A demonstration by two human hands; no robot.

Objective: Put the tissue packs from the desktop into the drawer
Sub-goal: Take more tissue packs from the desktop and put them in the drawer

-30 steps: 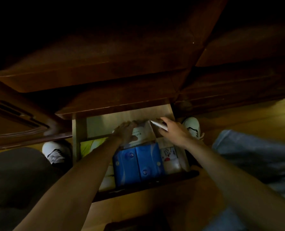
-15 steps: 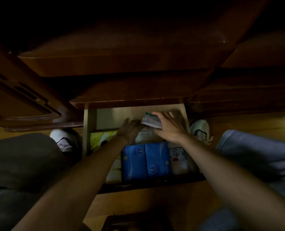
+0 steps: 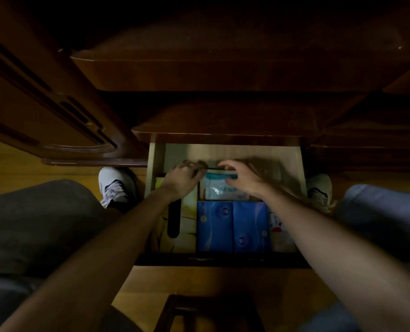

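The left hand [image 3: 183,179] is resting knuckles-up at the back of the open drawer [image 3: 226,151], its fingers curled down together; whether that grip is closed on anything cannot be told, since the fingertips are hidden and blurred. The right hand [image 3: 243,179] is reaching in beside it, fingers spread apart and arched over the far edge of a pale, clear-wrapped tissue pack [image 3: 219,189] with a teal strip along its top, the fingertips touching that edge without closing round it. This pack is lying flat between the two hands, toward the rear of the drawer.

Just in front of it, two blue tissue packs [image 3: 232,226] are lying side by side and touching, filling the middle of the drawer up to its front wall. To their right a white pack with red print [image 3: 280,230] is showing partly under the right forearm. To their left a yellowish tissue box [image 3: 187,227] with a dark oval slot is lying against the drawer's left side.

The dark wooden table [image 3: 223,68] is overhanging the drawer from above. A white sneaker [image 3: 114,185] is standing on the wooden floor [image 3: 12,164] left of the drawer, and another sneaker [image 3: 319,188] is standing right of it.
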